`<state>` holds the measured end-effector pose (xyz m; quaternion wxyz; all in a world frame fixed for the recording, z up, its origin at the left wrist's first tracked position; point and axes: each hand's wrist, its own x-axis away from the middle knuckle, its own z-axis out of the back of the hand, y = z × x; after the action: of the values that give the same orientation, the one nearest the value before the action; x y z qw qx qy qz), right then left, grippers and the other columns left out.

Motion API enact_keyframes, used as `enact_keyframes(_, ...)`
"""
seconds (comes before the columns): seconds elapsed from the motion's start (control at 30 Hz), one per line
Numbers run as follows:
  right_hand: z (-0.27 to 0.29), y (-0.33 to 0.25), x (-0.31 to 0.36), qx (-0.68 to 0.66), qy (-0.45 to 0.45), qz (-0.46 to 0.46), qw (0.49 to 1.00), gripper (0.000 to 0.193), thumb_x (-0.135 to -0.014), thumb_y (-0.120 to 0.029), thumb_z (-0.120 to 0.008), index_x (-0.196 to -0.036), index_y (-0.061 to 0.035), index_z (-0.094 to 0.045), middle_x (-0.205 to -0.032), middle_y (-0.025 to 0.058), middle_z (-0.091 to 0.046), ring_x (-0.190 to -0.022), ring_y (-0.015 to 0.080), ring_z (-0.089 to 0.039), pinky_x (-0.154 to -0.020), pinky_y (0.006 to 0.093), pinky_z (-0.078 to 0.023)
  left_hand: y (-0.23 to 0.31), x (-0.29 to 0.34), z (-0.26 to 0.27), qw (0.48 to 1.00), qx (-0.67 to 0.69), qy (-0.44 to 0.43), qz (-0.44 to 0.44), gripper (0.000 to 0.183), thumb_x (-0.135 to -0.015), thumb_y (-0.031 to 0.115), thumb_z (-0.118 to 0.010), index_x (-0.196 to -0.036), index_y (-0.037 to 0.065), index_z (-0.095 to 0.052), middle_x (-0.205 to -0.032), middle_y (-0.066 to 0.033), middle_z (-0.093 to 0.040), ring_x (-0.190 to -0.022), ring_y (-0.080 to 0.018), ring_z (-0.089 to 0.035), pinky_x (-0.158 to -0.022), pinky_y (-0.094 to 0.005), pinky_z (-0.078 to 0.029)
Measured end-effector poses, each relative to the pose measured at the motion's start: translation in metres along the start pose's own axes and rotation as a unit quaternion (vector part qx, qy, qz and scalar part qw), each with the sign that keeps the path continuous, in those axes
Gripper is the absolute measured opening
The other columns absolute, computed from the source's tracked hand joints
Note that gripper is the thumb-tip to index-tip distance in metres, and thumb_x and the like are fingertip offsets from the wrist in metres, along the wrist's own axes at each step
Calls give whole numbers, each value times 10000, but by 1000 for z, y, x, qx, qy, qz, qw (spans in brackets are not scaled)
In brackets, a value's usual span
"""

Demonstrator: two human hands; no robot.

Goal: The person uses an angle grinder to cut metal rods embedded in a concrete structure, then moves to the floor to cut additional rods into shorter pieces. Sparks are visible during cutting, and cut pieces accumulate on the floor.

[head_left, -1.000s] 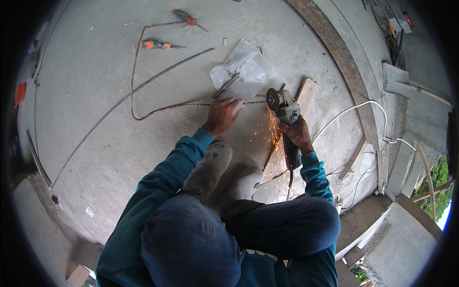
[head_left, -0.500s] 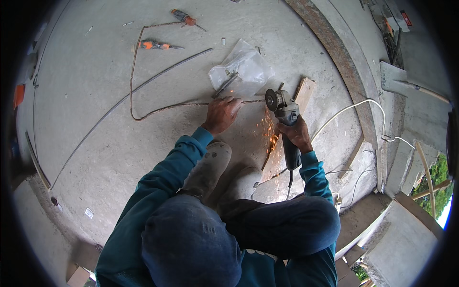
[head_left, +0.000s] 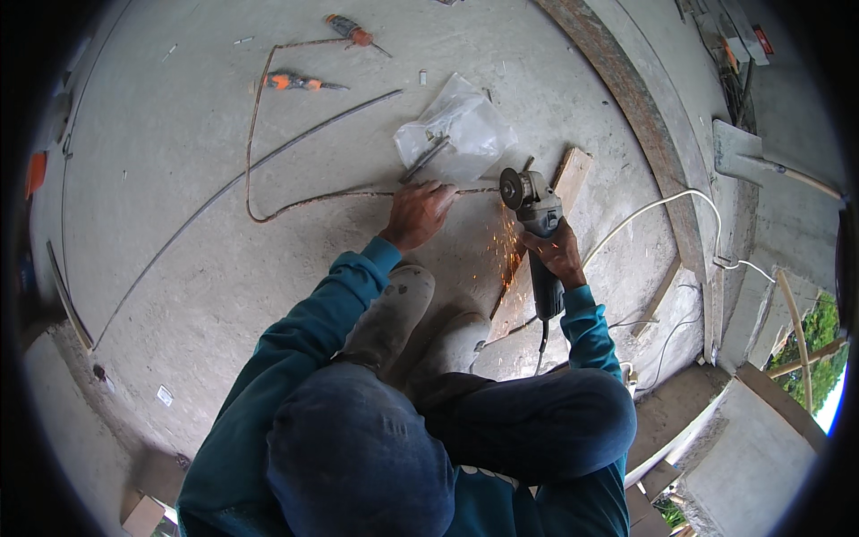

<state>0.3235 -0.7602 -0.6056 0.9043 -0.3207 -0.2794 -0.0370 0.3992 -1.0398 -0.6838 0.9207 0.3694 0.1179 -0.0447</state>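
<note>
My right hand [head_left: 557, 252] grips an angle grinder [head_left: 540, 215] around its body, the cable trailing toward me. Its disc meets the end of a thin bent steel rod [head_left: 331, 194], and orange sparks [head_left: 506, 246] spray down toward the floor. My left hand [head_left: 419, 217] is closed on that rod a short way left of the disc. From there the rod runs left and bends up toward the screwdrivers. A short dark metal piece [head_left: 426, 159] lies just beyond my left hand, against a clear plastic bag [head_left: 458, 130]. Beneath the grinder is a wooden board [head_left: 571, 174].
Two screwdrivers, one dark with red [head_left: 351, 30] and one orange and black [head_left: 300, 81], lie at the far left. A long straight rod [head_left: 206, 204] crosses the floor. On the right are a rusty beam [head_left: 617, 80], a white cable [head_left: 662, 199] and a shovel [head_left: 739, 152].
Sparks still fly from the disc, in a somewhat thinner spray. Both hands keep their holds, and the whole view has shifted very slightly.
</note>
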Motion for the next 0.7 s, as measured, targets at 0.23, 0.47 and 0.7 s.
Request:
enact_keyframes(0.23, 0, 17, -9, 43, -6, -4, 999, 647, -700, -330, -851, -1154, 40, -575, -1035, 184, -706, -927, 277, -704, -802, 381, -560, 3, -4, 6, 1000, 10, -20, 3, 275, -862, 135, -680, -1136, 112, -672, -962, -98, -685, -842, -322, -672, -705, -438, -528)
enact_keyframes(0.47, -2, 20, 6, 4, 1, 18, 1000, 674, -716, -335, -845, -1189, 55, -565, -1041, 188, -708, -921, 273, -706, -803, 383, -561, 1, -25, 20, 999, 25, 18, 25, 218, -899, 127, -668, -1115, 100, -679, -1030, -116, -709, -912, -334, -680, -780, -421, -545)
enact_keyframes(0.7, 20, 15, 14, -35, 37, 20, 998, 688, -720, -328, -841, -1216, 58, -560, -1036, 181, -706, -907, 265, -695, -803, 371, -554, 7, -29, 29, 998, 50, 46, 8, 192, -888, 104, -675, -1077, 74, -695, -974, -124, -714, -885, -340, -677, -770, -413, -545)
